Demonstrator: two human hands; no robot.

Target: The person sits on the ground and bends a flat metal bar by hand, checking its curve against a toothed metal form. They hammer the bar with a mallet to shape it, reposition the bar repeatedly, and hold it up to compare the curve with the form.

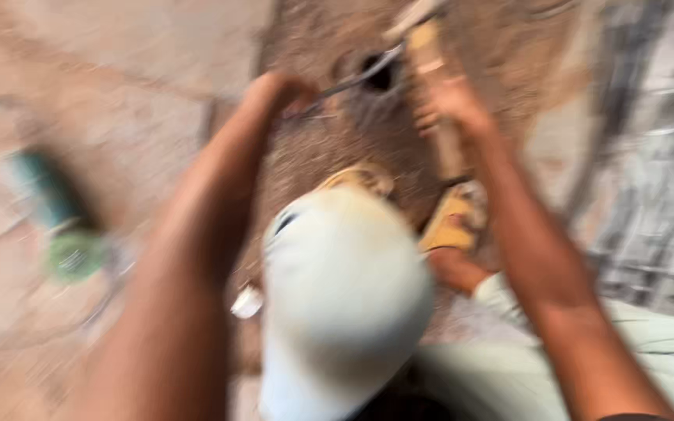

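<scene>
dusty floor (142,62), all blurred: you're gripping a thin rod (352,78) w/ left hand (278,90) clenched, steadying it at the hole (380,74); right hand (454,101) grasping a wooden handle (438,117), fingers wrapped.

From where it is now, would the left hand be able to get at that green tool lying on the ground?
Probably yes: the green tool lies in the open on the left, with nothing in between. But the left hand is up by the dark hole, apparently gripping something thin, so it would have to swing back.

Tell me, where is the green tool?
In the head view the green tool lies on the dusty ground at the far left, beyond the person's left arm and apart from both hands; it is blurred.
</scene>
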